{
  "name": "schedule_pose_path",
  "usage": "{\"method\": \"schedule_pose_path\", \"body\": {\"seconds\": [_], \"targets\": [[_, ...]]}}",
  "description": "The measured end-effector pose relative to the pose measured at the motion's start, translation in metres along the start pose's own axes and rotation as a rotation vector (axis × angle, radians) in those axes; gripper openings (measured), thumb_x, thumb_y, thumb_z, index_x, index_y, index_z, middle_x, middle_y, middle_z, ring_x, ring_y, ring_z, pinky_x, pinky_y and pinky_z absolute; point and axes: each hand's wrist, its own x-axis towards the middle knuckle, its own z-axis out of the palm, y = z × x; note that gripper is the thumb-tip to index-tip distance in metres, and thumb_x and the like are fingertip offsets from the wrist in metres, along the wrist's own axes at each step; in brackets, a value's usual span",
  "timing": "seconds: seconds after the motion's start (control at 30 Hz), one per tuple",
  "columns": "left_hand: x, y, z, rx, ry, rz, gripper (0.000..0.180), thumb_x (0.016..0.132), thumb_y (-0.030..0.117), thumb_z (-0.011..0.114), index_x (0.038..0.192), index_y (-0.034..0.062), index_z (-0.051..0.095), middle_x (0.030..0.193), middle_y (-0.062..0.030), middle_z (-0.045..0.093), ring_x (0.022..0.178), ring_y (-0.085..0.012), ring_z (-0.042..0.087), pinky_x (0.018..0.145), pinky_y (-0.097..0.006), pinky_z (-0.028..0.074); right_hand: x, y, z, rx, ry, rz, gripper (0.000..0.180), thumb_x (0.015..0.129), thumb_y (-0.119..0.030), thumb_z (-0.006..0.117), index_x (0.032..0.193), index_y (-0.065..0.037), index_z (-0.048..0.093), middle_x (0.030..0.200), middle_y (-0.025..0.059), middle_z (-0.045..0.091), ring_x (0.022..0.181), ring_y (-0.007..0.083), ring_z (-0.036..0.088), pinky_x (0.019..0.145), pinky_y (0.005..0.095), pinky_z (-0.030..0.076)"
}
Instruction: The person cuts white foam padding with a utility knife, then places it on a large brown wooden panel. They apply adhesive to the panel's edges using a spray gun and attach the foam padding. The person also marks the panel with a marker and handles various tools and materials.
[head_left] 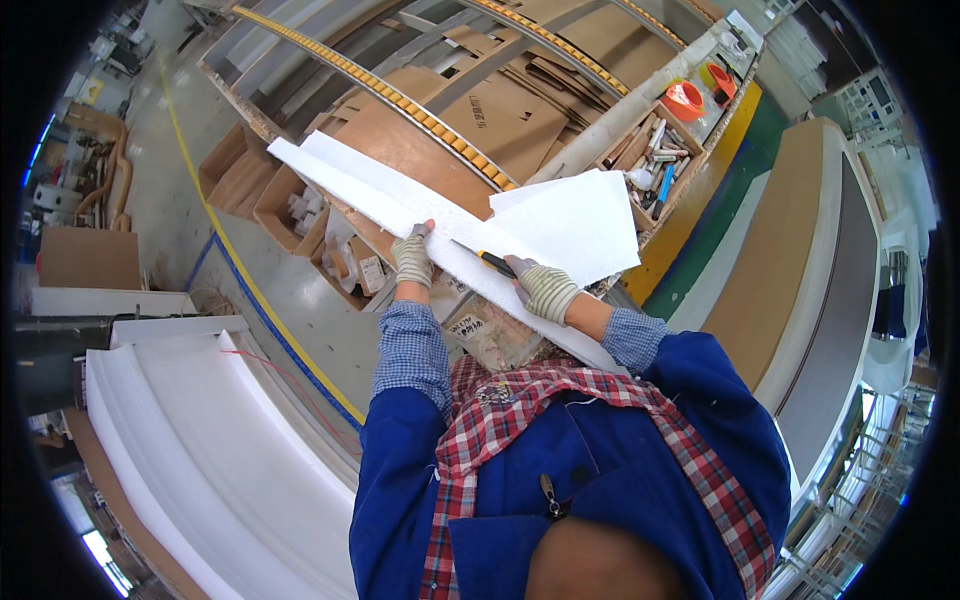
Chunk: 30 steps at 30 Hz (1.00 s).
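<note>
Gripping a white foam strip (400, 200), left hand (412, 258); right hand (545, 290) seemingly clenching yellow-handled knife (483, 259).

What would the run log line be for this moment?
left hand: steadies foam strip | right hand: holds knife on strip | beside: foam sheet

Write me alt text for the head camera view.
Two gloved hands work on a long white foam strip: the left hand holds it down while the right hand grips a yellow-handled knife against it. Flat cardboard lies beyond.
</note>
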Motion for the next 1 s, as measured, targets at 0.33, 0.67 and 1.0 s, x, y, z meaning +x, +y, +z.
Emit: {"method": "schedule_pose_path", "body": {"seconds": [0.33, 0.67, 1.0], "targets": [[-0.004, -0.002, -0.002, 0.068, -0.011, 0.005, 0.064, 0.071, 0.011, 0.074, 0.126, 0.0017, 0.042, 0.113, -0.0142, 0.055, 0.098, -0.0321, 0.057, 0.083, -0.048, 0.051, -0.113, 0.052, -0.015, -0.024, -0.079, 0.068, 0.047, 0.088, -0.014, 0.047, 0.132, -0.001, 0.036, 0.106, 0.0292, 0.056, 0.089, 0.0424, 0.059, 0.077, 0.0468, 0.047], [-0.038, 0.006, 0.01, 0.144, 0.077, 0.033, 0.069, 0.07, 0.015, 0.076, 0.128, -0.0014, 0.043, 0.113, -0.0146, 0.056, 0.097, -0.0317, 0.056, 0.08, -0.049, 0.049, -0.204, 0.101, 0.002, 0.046, 0.005, 0.103, 0.043, 0.086, -0.01, 0.05, 0.127, -0.002, 0.04, 0.1, 0.0234, 0.057, 0.082, 0.0399, 0.059, 0.072, 0.0433, 0.049], [0.053, 0.0, -0.043, 0.151, -0.058, 0.213, 0.072, 0.066, 0.005, 0.077, 0.129, 0.0003, 0.043, 0.119, -0.0125, 0.053, 0.103, -0.0303, 0.053, 0.088, -0.042, 0.048, -0.323, 0.153, -0.008, 0.073, -0.052, 0.162, 0.042, 0.084, -0.008, 0.05, 0.126, -0.005, 0.042, 0.099, 0.0229, 0.058, 0.086, 0.0414, 0.057, 0.074, 0.0433, 0.048]]}}
